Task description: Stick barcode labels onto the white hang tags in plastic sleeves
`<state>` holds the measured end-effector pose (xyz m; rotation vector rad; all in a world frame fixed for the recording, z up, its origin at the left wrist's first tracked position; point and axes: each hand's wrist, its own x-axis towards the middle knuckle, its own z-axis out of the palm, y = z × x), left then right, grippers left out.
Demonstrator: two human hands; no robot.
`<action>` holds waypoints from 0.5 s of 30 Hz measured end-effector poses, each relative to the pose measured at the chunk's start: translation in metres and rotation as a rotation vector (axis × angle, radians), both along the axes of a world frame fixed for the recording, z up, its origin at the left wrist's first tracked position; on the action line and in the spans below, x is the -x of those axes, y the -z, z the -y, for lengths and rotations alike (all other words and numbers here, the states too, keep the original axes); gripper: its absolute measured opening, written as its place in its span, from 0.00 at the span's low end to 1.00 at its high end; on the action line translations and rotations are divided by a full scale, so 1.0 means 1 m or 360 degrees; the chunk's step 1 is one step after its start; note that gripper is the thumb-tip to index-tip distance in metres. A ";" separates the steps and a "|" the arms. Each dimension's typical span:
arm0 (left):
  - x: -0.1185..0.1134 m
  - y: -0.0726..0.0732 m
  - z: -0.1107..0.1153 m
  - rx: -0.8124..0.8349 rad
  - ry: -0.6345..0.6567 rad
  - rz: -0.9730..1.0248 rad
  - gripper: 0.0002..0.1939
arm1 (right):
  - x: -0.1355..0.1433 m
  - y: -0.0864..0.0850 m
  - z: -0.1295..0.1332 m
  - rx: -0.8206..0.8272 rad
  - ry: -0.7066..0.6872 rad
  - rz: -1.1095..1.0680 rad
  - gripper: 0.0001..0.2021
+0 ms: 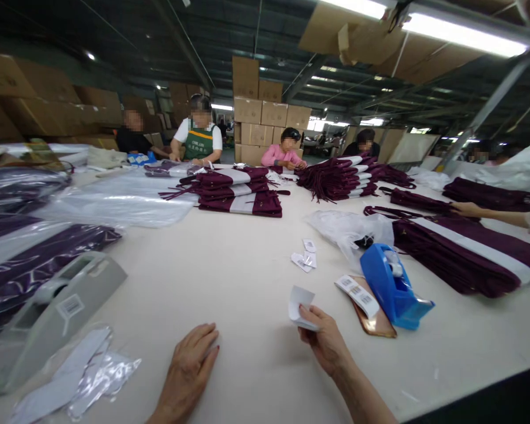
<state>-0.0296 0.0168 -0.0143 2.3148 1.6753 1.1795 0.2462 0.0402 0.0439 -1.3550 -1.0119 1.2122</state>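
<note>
Between the fingers and thumb of my right hand [324, 341] is a folded white paper slip [301, 300], raised a little above the white table [247, 259]. My left hand [189, 368] rests palm down on the tabletop, fingers stretched forward with nothing under them that I can see. Small white barcode tags [308, 259] lie in a loose group beyond my right hand. To its right, a strip of barcode labels [357, 294] lies on a copper-coloured phone-like slab [382, 327], beside a blue tape dispenser [391, 288].
A grey tape dispenser [70, 312] and clear plastic packets [101, 377] sit at left. Folded maroon garments with pale bands [241, 203] are stacked across the table, more [463, 253] at right. A co-worker's arm [490, 215] reaches in there. Several people work opposite, near cardboard boxes [258, 132].
</note>
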 end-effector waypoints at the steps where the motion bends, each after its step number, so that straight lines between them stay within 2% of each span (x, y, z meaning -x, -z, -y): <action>1: -0.005 -0.007 0.002 0.0098 -0.0015 0.0159 0.14 | 0.005 -0.003 0.004 0.0038 -0.0032 -0.0069 0.21; 3: -0.021 -0.027 0.010 0.0465 -0.0025 0.0501 0.13 | 0.014 -0.007 0.016 0.0085 -0.0080 -0.0186 0.20; 5: -0.043 -0.051 0.021 0.1028 0.0045 0.0865 0.15 | 0.022 -0.009 0.028 0.0054 -0.0101 -0.0258 0.17; 7: -0.065 -0.072 0.032 0.1523 0.0225 0.1320 0.18 | 0.028 -0.010 0.040 -0.0044 -0.0141 -0.0240 0.12; 9: -0.083 -0.084 0.041 0.1786 0.0430 0.1593 0.17 | 0.030 -0.012 0.051 -0.0159 -0.0218 -0.0166 0.07; 11: -0.092 -0.087 0.047 0.1881 0.0518 0.1684 0.13 | 0.030 -0.014 0.062 -0.0269 -0.0314 -0.0125 0.04; 12: -0.094 -0.087 0.050 0.1865 0.0499 0.1678 0.10 | 0.029 -0.016 0.067 -0.0333 -0.0360 -0.0107 0.04; 15: -0.089 -0.084 0.053 0.1551 0.0298 0.1525 0.05 | 0.025 -0.020 0.081 -0.0576 -0.0547 0.0052 0.05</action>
